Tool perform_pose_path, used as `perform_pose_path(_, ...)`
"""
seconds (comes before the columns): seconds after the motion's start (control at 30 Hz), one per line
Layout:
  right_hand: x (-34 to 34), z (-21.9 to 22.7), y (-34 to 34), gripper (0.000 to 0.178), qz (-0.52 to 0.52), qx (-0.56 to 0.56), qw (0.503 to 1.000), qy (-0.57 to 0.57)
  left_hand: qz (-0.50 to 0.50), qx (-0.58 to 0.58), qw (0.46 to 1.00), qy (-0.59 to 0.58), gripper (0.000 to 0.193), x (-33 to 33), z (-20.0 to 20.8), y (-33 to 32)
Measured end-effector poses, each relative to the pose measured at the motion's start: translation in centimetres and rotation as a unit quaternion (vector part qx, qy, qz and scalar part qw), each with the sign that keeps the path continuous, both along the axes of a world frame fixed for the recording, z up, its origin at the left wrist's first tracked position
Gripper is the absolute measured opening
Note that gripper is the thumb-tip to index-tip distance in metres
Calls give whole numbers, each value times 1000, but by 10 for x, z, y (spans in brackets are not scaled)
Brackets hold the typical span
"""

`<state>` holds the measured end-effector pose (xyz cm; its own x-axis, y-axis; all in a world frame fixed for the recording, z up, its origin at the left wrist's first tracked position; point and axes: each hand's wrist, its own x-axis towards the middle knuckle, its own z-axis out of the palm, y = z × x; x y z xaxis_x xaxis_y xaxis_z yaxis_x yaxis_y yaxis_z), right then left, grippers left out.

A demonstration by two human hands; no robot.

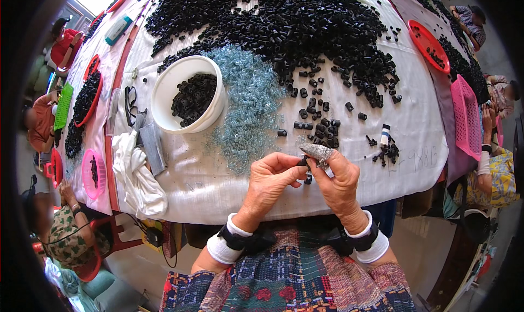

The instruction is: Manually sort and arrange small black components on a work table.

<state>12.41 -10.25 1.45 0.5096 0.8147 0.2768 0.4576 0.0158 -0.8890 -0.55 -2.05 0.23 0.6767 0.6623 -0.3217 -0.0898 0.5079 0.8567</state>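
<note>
My left hand is closed, its thumb and index finger pinching a small black plastic part. My right hand meets it from the other side, thumb and fingers closed at the same part. Along the top of the right hand lies a grey, pointed, crinkled piece; whether it is a finger wrapping or a tool, I cannot tell. Another bit of black shows just below the fingertips. Beyond my hands sits a loose cluster of short black cylinders. Left of them spreads a heap of small clear-blue springs.
A white tub holds black parts. The big black pile covers the far table. Glasses and a white cloth lie left. Tiny black pieces surround a small white bottle at right. Pink basket and people flank both sides.
</note>
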Motion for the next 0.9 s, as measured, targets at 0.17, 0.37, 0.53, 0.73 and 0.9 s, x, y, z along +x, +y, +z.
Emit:
perform_pose_path(0.17,0,-4,-1,26,15,30,996,-86,4,-5,1000,18,18,-1,-1,-1)
perform_pose_path(0.37,1,-3,-1,23,6,8,997,-80,-14,-33,998,55,20,0,4,1)
perform_pose_path(0.53,1,-4,-1,18,5,-6,996,-94,-15,-62,995,71,20,3,6,0)
perform_pose_path(0.73,2,1,1,12,22,-20,992,-120,-10,-71,994,80,21,4,8,-1)
perform_pose_path(0.9,3,0,1,11,31,-20,993,-112,-22,-81,991,100,20,7,14,1)
